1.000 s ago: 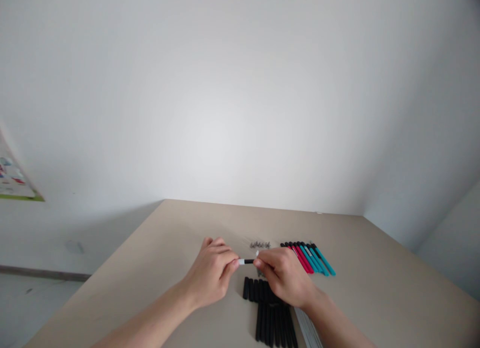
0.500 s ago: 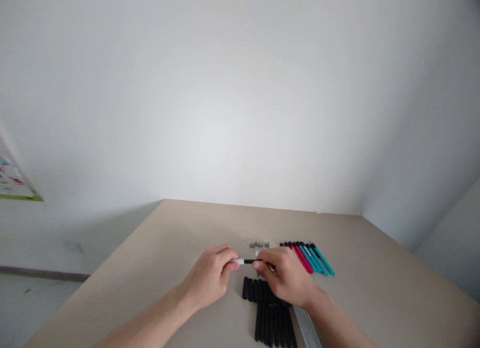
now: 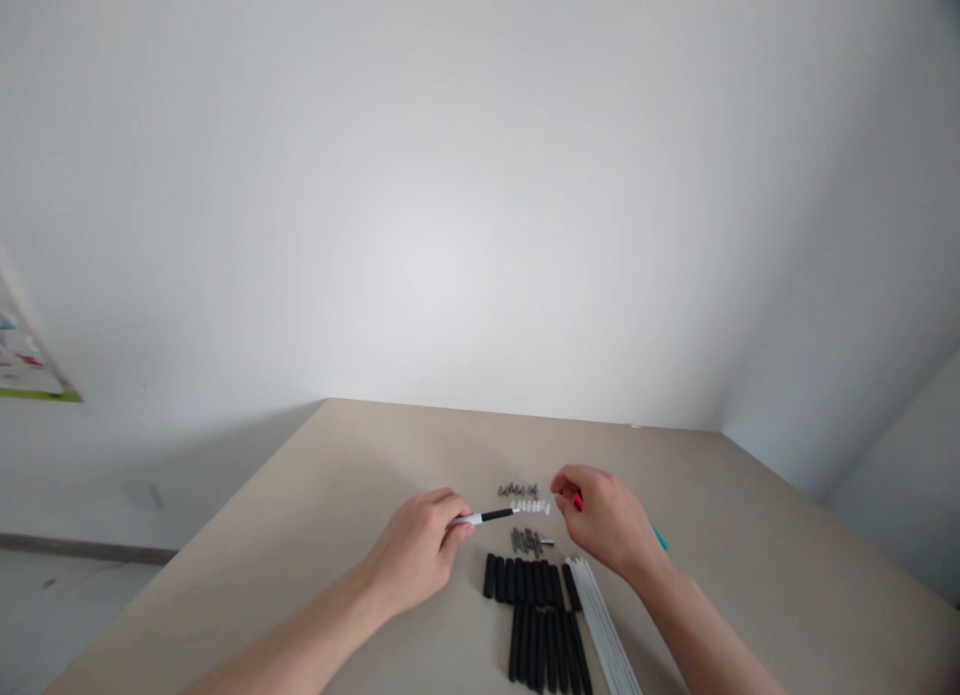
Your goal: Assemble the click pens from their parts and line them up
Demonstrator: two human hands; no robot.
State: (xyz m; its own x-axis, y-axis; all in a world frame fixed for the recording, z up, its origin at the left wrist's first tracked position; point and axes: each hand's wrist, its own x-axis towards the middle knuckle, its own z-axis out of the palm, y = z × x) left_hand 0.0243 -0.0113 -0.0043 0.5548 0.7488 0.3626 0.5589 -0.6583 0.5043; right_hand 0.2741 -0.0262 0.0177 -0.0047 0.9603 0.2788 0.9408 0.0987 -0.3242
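My left hand (image 3: 420, 545) is closed on a pen (image 3: 496, 515) with a white barrel and a black front section, its tip pointing right. On the right, my right hand (image 3: 600, 515) is curled over the row of coloured pens, thumb and fingers bent close together. A bit of red (image 3: 577, 500) shows between them; whether it is held or lies on the table I cannot tell. The hand hides most of the row, with one teal pen end (image 3: 660, 539) showing. Small white pieces (image 3: 529, 507) lie in a line by the pen's tip.
Small coiled metal pieces (image 3: 517, 490) lie behind the white ones, with short greyish metal pieces (image 3: 526, 542) in front. Nearer me are two rows of black tubes (image 3: 521, 580) and a bundle of thin white rods (image 3: 604, 625). A white wall (image 3: 480, 225) backs the table (image 3: 405, 445).
My right hand has let go of the pen's black end and moved right and slightly up, over the coloured pens. The left hand stays put, its pen now tilted slightly upward.
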